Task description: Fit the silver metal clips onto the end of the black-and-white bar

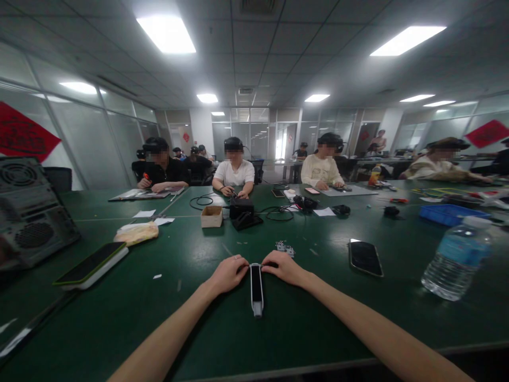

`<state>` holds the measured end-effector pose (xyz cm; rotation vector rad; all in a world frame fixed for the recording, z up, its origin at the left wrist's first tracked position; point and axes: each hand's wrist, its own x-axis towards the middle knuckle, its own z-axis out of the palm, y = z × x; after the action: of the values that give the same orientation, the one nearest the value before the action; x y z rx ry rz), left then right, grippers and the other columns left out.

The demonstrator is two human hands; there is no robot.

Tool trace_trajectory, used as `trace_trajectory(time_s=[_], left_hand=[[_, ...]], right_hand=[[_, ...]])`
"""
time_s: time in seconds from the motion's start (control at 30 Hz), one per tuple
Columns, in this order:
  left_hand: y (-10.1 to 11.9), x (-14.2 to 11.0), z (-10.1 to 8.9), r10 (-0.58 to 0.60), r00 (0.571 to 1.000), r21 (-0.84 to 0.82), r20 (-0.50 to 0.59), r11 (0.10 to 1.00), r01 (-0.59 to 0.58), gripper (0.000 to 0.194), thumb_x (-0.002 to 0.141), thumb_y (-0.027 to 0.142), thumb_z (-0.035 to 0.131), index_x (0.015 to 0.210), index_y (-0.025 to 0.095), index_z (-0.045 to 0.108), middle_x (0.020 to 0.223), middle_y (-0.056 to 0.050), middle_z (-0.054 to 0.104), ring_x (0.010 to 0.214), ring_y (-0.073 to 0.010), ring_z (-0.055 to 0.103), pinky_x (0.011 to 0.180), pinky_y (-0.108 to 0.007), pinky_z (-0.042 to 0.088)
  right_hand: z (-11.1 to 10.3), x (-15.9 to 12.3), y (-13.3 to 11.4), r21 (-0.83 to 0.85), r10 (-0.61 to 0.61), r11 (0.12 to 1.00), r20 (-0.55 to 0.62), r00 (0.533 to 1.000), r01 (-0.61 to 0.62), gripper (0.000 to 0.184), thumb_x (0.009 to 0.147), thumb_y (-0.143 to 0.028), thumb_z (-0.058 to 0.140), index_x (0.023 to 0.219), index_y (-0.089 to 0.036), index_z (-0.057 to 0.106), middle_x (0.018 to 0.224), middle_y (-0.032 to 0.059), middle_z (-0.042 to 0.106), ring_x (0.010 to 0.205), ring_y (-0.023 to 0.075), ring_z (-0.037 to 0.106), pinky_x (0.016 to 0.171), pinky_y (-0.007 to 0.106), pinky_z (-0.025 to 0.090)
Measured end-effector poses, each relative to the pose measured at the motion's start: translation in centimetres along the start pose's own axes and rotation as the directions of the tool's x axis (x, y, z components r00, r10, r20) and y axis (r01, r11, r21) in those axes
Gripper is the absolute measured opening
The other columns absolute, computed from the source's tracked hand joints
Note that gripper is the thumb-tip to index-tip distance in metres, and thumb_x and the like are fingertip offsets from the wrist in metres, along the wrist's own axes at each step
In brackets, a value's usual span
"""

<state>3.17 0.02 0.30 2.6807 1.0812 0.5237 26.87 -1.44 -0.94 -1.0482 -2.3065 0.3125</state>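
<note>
On the green tabletop in front of me lies a narrow device (257, 286) with a long black face, a light grey rim and a grey tip at its near end. Its kind is not clear. My left hand (229, 272) pinches the left side of its far end, fingers closed. The fingers of my right hand (284, 267) are closed at the right side of the same end. What the fingertips press on is too small to make out. Just beyond my right hand sit small metal parts (285, 248), partly hidden by it.
A phone (366, 258) and a water bottle (457, 260) stand to the right, near a blue tray (453, 214). Left are a green-edged phone (90, 262) on a white box and a computer case (34, 212). A small cardboard box (211, 216) lies ahead; several people sit across the table.
</note>
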Motion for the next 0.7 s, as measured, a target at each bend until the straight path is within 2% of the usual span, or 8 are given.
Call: trace_trajectory(time_s=[0.37,0.6,0.7], left_hand=[[-0.06,-0.05,-0.02,0.010,1.000,0.005,0.003,1.000,-0.010,0.020,0.090,0.023,0.043,0.096,0.019,0.062,0.091,-0.004,0.061,0.082,-0.0147,0.058,0.074,-0.024,0.045],[-0.38,0.11,0.45,0.022,0.999,0.026,-0.028,0.999,-0.021,0.019,0.089,0.022,0.044,0.093,0.018,0.062,0.088,-0.003,0.061,0.080,-0.0150,0.058,0.073,-0.025,0.045],[-0.41,0.10,0.47,0.025,0.999,0.022,-0.025,0.999,-0.024,0.020,0.089,0.023,0.043,0.094,0.019,0.062,0.089,-0.003,0.062,0.080,-0.0150,0.058,0.073,-0.025,0.045]], right_hand=[[0.15,-0.23,0.22,-0.029,0.004,1.000,-0.011,1.000,-0.004,0.018,0.085,-0.032,0.059,0.091,-0.017,0.066,0.090,0.0045,0.065,0.083,0.0158,0.058,0.078,0.030,0.046],[0.49,-0.11,0.38,-0.062,-0.032,0.998,-0.036,0.999,0.029,0.012,0.083,-0.027,0.061,0.088,-0.016,0.065,0.086,0.0042,0.065,0.080,0.0152,0.058,0.076,0.028,0.047],[-0.04,-0.11,0.27,-0.076,-0.056,0.996,-0.005,0.998,0.055,0.015,0.082,-0.029,0.062,0.090,-0.017,0.065,0.087,0.0043,0.065,0.081,0.0154,0.058,0.075,0.028,0.047]])
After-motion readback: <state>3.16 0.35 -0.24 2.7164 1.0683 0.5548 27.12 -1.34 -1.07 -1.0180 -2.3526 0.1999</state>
